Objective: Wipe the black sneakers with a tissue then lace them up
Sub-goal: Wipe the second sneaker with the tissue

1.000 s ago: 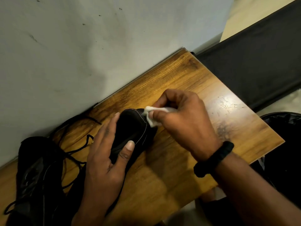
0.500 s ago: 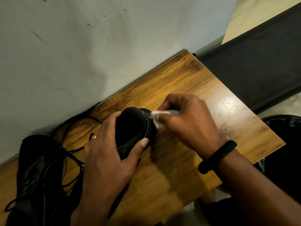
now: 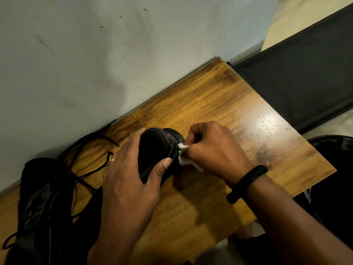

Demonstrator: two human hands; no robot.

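On the brown wood-grain table [image 3: 219, 104] lies a black fabric sneaker [image 3: 169, 138], its heel collar gripped by the left hand [image 3: 129, 184] with fingers and thumb curled round it, while the right hand [image 3: 214, 150], fingers bunched, pinches a small crumpled white tissue [image 3: 182, 160] against the heel.

- Glossy wooden bench [image 3: 219, 104], its far edge against a pale wall [image 3: 114, 64], scuffed near its right corner.
- One black sneaker [image 3: 169, 135] near the middle.
- A second black sneaker [image 3: 36, 203] at the left end.
- Loose black laces [image 3: 91, 170] between them.
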